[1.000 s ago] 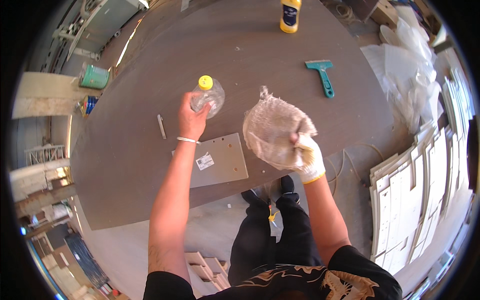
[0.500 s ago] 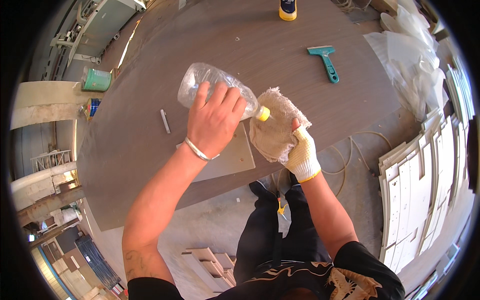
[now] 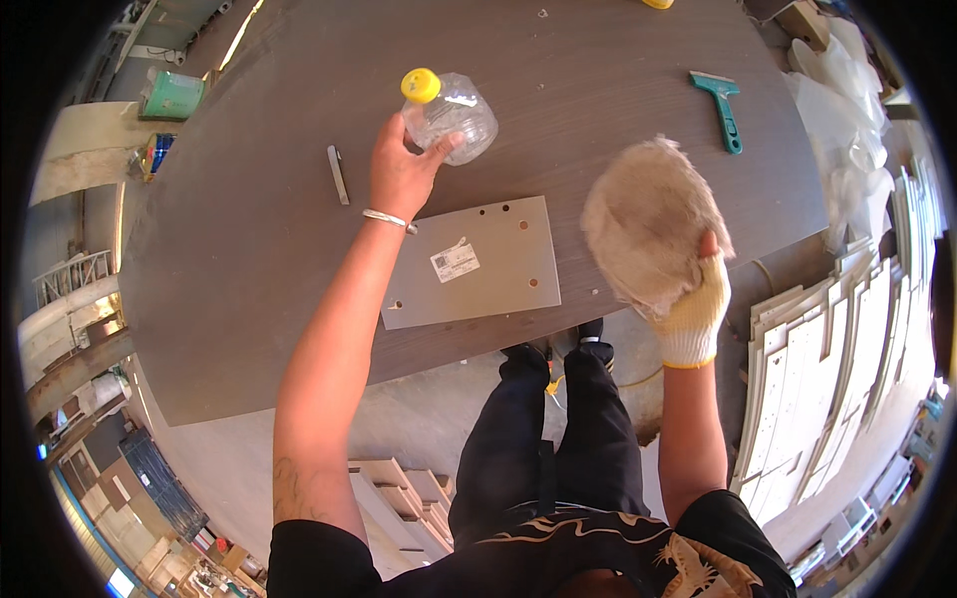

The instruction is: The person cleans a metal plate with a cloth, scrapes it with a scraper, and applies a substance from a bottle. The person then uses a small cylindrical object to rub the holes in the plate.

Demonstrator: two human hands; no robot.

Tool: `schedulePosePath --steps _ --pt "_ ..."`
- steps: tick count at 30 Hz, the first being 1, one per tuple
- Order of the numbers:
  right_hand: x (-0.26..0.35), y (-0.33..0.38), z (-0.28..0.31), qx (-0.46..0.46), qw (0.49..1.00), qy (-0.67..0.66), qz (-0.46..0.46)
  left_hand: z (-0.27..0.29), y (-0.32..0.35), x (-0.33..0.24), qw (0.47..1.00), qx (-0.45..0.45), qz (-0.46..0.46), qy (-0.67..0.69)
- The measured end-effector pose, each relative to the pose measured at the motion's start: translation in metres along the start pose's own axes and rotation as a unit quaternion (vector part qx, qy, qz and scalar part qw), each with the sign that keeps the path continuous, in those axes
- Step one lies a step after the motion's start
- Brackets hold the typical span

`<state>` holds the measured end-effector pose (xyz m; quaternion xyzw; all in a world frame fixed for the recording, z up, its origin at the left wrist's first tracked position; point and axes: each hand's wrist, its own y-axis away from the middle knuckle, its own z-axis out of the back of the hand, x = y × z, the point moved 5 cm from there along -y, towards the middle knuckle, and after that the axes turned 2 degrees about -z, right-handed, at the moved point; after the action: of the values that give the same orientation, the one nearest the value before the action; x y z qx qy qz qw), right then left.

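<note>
My bare left hand (image 3: 407, 169) is closed around a clear plastic bottle (image 3: 461, 118) with a yellow cap (image 3: 421, 86). The bottle is upright, its cap toward the camera, over the brown table. A beige cloth (image 3: 653, 224) is held in my gloved right hand (image 3: 693, 309), thumb on top and the other fingers hidden beneath. Between my arms a grey panel (image 3: 508, 254) lies near the table's front edge, with several holes and a white label (image 3: 456, 261) on it.
A teal scraper (image 3: 723, 110) lies on the brown table (image 3: 249, 299) at the right, and a grey-handled cutter (image 3: 338, 175) at the left. White panels (image 3: 807, 379) stand stacked to the right, near crumpled plastic sheeting (image 3: 837, 140). A green bucket (image 3: 174, 96) is at far left.
The bottle has gone from tipped over the cloth to upright, and moved away from it. My right hand has carried the cloth to the right. The grey panel now shows almost whole.
</note>
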<state>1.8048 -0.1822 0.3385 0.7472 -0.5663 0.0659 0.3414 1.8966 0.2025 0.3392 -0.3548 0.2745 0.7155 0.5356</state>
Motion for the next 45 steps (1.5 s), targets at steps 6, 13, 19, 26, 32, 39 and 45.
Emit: schedulePosePath --steps 6,13,19,26,32,39,45 --pt "-0.047 0.052 0.001 -0.096 0.661 0.717 0.200 0.007 0.114 0.006 0.952 -0.054 -0.083 -0.291" --pt "-0.141 0.010 -0.115 -0.015 0.390 0.887 0.248 -0.013 0.159 0.030 0.940 0.058 -0.078 -0.328" --pt "-0.132 -0.007 -0.121 0.021 0.357 0.901 0.245 -0.010 0.159 0.024 0.944 0.062 -0.059 -0.318" --pt "-0.138 -0.011 -0.114 0.000 0.412 0.874 0.258 -0.012 0.156 0.031 0.946 0.076 -0.042 -0.312" --pt "-0.139 -0.017 -0.121 0.052 0.332 0.913 0.232 -0.009 0.161 0.029 0.956 0.046 -0.058 -0.285" --pt "-0.141 -0.036 -0.075 0.163 0.354 0.882 0.265 -0.003 0.160 0.023 0.957 0.019 -0.090 -0.276" --pt "-0.117 -0.053 -0.067 0.267 0.289 0.886 0.246 -0.041 0.213 -0.024 0.968 0.073 -0.129 -0.201"
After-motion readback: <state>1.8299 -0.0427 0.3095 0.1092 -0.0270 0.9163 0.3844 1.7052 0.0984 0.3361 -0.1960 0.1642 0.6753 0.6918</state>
